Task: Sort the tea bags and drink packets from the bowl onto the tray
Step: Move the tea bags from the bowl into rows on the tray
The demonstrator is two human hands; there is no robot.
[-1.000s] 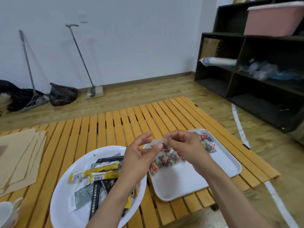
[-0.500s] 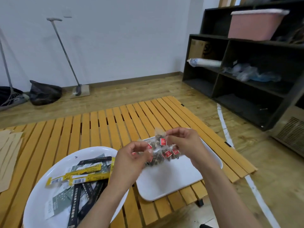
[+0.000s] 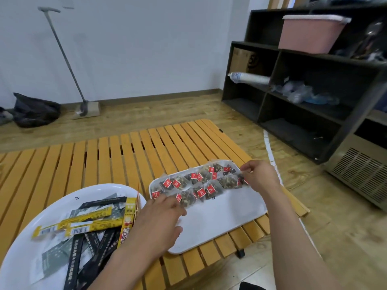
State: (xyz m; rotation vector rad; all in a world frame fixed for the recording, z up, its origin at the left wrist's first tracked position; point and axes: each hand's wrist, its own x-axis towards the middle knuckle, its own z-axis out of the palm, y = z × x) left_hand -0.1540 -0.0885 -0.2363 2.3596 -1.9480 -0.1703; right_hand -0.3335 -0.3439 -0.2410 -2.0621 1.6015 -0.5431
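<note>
Two rows of tea bags lie lengthwise along the tray's far edge; right hand apparently pinches the right end, left hand rests flat, nearer the bowl.

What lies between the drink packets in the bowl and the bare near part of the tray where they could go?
Only the left hand, which reaches over the gap from bowl to tray. The drink packets lie in the bowl; the tea bags fill the tray's far edge, leaving the near part bare.

Pink bin on shelving (black).
</note>
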